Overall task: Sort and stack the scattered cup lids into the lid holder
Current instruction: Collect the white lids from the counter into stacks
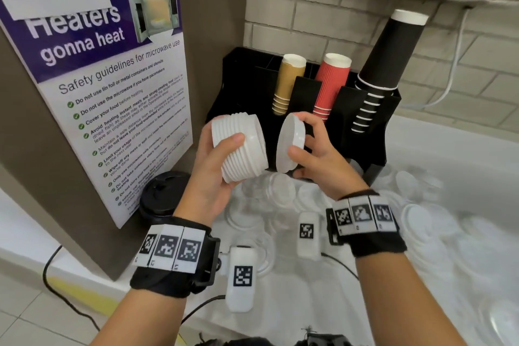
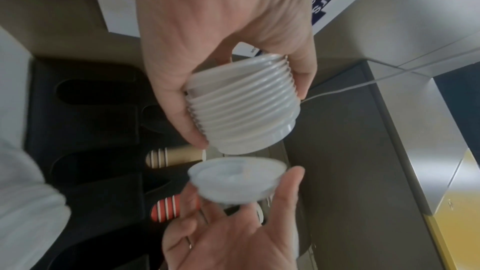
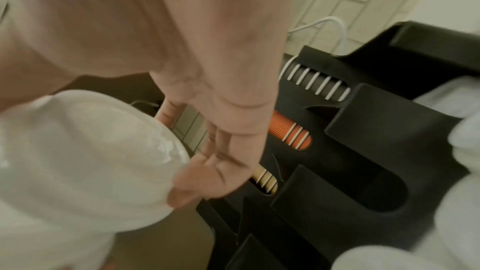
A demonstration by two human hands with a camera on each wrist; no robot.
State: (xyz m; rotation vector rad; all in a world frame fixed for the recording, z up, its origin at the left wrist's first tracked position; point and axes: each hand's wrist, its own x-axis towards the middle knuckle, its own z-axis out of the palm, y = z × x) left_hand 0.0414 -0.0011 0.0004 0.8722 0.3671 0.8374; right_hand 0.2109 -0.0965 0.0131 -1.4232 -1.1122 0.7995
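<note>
a white desk (image 1: 421, 275) strewn with clear cup lids (image 1: 415, 216) carries a black lid holder (image 1: 362, 132), which stands against a brick wall with tan, red and black cup stacks in its slots. in front of the holder, the left hand (image 1: 213, 174) grips a tilted stack of white lids (image 1: 238, 146), its fingers (image 2: 182, 108) curled round the ribbed sides. just beside it, not touching, the right hand (image 1: 317, 154) pinches a single white lid (image 1: 289, 140) by its rim between thumb and fingers (image 1: 309, 121).
</note>
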